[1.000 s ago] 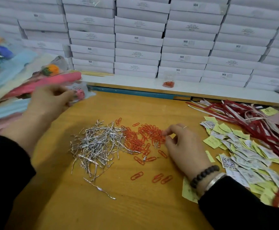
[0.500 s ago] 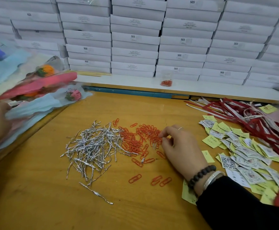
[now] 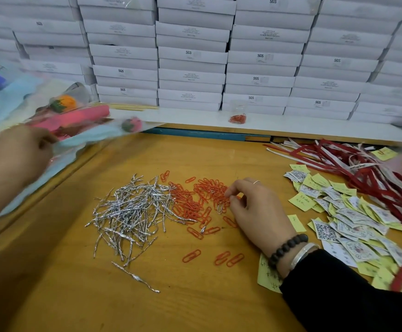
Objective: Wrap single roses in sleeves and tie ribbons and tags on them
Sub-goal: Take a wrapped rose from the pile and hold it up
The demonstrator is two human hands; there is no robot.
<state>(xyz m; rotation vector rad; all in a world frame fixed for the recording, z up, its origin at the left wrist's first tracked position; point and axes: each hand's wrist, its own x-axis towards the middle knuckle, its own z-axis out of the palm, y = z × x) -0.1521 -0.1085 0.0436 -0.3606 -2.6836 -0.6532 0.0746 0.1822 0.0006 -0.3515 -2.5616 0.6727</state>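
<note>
At frame centre a paper clip is pinched from the orange clip pile point(image 3: 204, 200) by the right hand point(image 3: 255, 209), while the sleeved rose point(image 3: 104, 130) (long axis running rightward) is gripped at left by the left hand point(image 3: 13, 159).

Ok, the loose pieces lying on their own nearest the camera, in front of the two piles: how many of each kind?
Orange paper clips: 3
Silver twist tie: 1
Total: 4
</note>
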